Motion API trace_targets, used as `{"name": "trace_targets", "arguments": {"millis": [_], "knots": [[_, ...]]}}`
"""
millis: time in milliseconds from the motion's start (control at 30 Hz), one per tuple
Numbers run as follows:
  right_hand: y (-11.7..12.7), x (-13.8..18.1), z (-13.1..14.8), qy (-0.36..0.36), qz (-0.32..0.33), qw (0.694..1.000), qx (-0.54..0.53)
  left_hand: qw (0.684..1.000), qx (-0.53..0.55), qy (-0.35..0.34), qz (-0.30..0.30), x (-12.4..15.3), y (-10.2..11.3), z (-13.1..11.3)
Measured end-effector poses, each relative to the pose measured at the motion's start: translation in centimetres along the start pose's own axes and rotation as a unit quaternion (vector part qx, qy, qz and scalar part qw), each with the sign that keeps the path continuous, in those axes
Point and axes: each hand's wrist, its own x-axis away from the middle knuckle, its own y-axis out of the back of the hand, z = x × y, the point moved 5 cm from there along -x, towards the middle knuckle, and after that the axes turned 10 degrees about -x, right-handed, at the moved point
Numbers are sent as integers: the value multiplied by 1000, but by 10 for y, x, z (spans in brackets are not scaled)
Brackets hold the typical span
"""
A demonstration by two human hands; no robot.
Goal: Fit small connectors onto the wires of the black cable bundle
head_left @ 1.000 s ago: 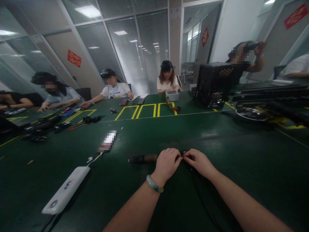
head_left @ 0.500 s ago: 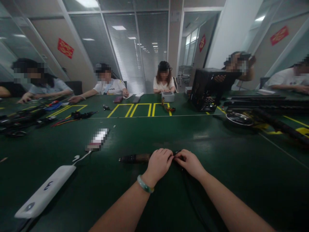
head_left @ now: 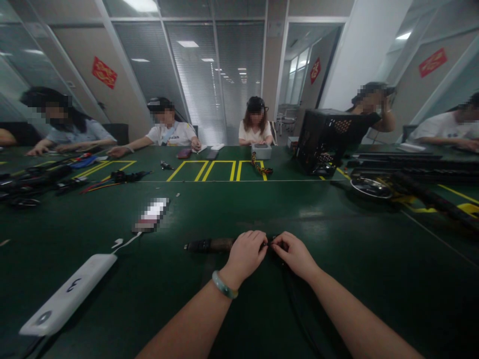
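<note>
Across the green table in front of me lies an electric screwdriver [head_left: 220, 245], dark and cylindrical, with its narrow tip pointing left. My left hand [head_left: 247, 252] is closed over its right end, hiding that part. Close beside it, my right hand [head_left: 294, 252] pinches something small and dark at the same end; the fingers cover most of it. A black cable [head_left: 299, 309] runs from under my right hand down toward the table's near edge. The fingertips of both hands almost meet.
A white power strip [head_left: 71, 294] and a phone [head_left: 151, 214] on a white cable lie left. Black cables [head_left: 33, 179] are heaped at far left. A black computer case [head_left: 318, 139] stands at back right, near a round metal-rimmed part [head_left: 370, 187]. Several people sit opposite.
My fingertips have drawn slightly apart, showing a little more of the dark piece between them. The screwdriver stays where it was. The view has shifted slightly.
</note>
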Motion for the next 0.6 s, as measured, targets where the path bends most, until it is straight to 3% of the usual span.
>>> {"name": "trace_targets", "arguments": {"millis": [600], "knots": [[-2, -1, -2, -9, 18, 1000, 6, 1000, 7, -1, 2, -2, 1, 1]]}}
